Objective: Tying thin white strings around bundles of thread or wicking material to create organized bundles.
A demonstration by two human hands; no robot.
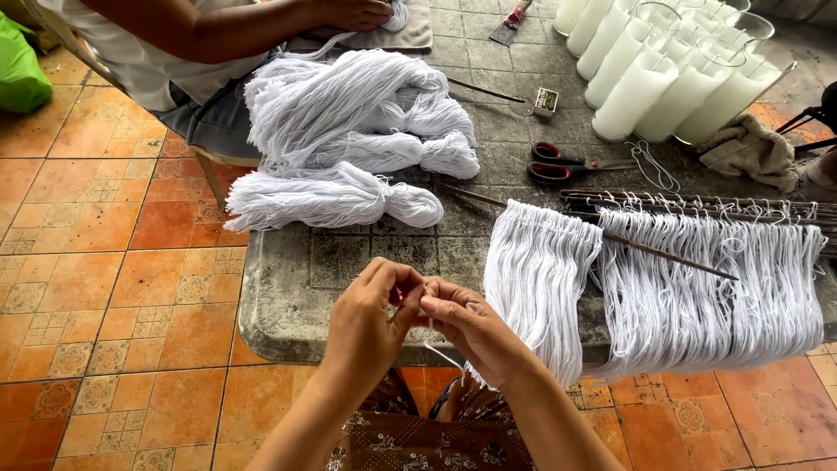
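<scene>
White string was pinched between both hands just over the near edge of the grey table, a loose loop of it hanging below the fingers. Left hand — fingers curled, thumb and forefinger pressed on the string. Right hand — likewise closed in a pinch, knuckles touching the left. Judged step: tying or looping one cut length; the next move would call for a fine, steady pull between fingertips. Further back on the table lay skeins of white string, with another person's arm above them. To the right, red-handled scissors, looped strings hung on thin sticks, and tall white candles in glass.
</scene>
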